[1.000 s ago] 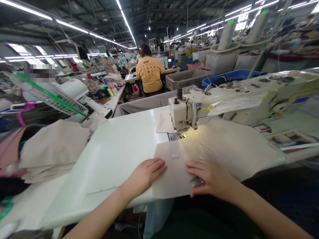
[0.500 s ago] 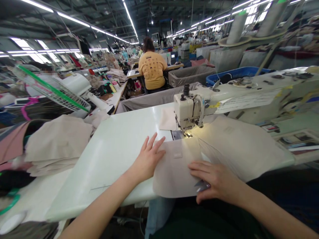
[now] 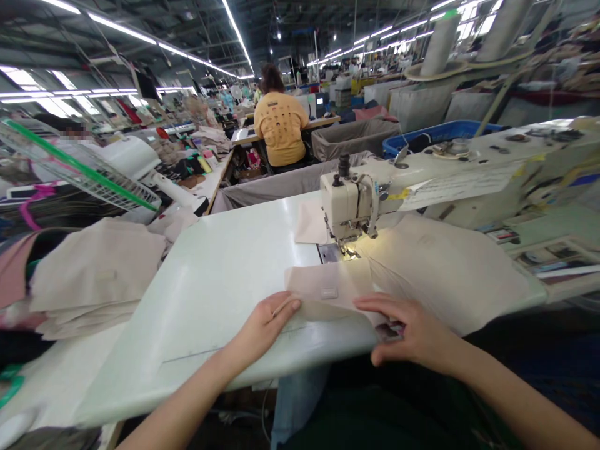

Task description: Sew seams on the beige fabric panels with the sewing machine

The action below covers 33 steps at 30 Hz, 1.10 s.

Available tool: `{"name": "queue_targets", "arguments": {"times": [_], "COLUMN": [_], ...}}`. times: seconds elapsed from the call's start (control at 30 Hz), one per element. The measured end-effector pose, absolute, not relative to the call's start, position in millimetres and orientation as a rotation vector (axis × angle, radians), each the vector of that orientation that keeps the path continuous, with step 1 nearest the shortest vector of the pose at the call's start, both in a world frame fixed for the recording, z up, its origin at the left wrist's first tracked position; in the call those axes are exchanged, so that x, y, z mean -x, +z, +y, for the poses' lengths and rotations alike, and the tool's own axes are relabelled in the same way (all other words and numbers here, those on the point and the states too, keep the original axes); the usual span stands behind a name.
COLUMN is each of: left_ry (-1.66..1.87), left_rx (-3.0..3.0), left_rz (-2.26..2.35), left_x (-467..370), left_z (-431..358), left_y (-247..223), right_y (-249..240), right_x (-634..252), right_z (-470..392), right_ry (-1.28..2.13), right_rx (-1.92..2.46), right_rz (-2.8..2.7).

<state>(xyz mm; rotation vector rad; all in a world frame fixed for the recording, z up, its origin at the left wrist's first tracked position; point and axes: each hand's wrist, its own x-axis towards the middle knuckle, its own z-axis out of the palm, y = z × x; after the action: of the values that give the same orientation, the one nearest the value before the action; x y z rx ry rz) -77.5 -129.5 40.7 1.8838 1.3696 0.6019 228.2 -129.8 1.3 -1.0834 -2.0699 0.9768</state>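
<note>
A pale beige fabric panel (image 3: 309, 280) with a small label (image 3: 329, 293) lies in front of the sewing machine's needle area (image 3: 349, 252). Its near part is folded up. At the panel's left edge, my left hand (image 3: 265, 322) pinches the cloth between thumb and fingers. My right hand (image 3: 412, 331) has its fingertips on the panel's right side, while small thread snips (image 3: 391, 331) sit in its grasp, partly hidden by the fingers. Right of the needle, a larger beige cloth (image 3: 445, 269) spreads under the machine arm.
Behind the needle lies a small beige piece (image 3: 310, 224). A stack of beige panels (image 3: 94, 269) and a white fan (image 3: 131, 156) stand left of the table (image 3: 225, 250). Beyond are a grey cloth bin (image 3: 276, 186), a blue tub (image 3: 431, 132) and a seated person (image 3: 281, 128) in yellow.
My left hand has gone from lying spread on the panel to pinching its left edge. The panel's near part, flat before, is now folded up. The whole view has shifted slightly.
</note>
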Motion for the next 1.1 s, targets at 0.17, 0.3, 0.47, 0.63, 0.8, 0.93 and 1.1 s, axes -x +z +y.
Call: {"name": "queue_targets", "arguments": {"times": [0.17,0.3,0.47,0.63,0.8,0.93,1.1], "left_ry": [0.635,0.690,0.643,0.678,0.719,0.719,0.760], "left_rx": [-1.659,-1.607,-1.490,-1.413,-1.485,-1.454,-1.474], "left_rz": [1.618,1.703,1.799,1.791,1.834,1.930,2.008], "left_x": [69,67,72,74,71,73,74], "left_z": [-119,-112,-112,-116,-122,-137,-151], "left_y": [38,31,23,23,24,20,15], "right_y": [-8,-17,-13,-7,-11,-15,-5], "right_x": [-203,-190,-202,-210,-193,-188,-194], "right_z": [-125,-126,-128,-121,-115,-115,-119], "right_ry": [0.916,0.786,0.823,0.871,0.898,0.830,0.860], "right_rx": [1.483,1.495,1.262,1.202,1.239,1.319,1.356], "right_rz": [-1.427,-1.365,-1.785,-1.886,-1.807,-1.750,-1.808]}}
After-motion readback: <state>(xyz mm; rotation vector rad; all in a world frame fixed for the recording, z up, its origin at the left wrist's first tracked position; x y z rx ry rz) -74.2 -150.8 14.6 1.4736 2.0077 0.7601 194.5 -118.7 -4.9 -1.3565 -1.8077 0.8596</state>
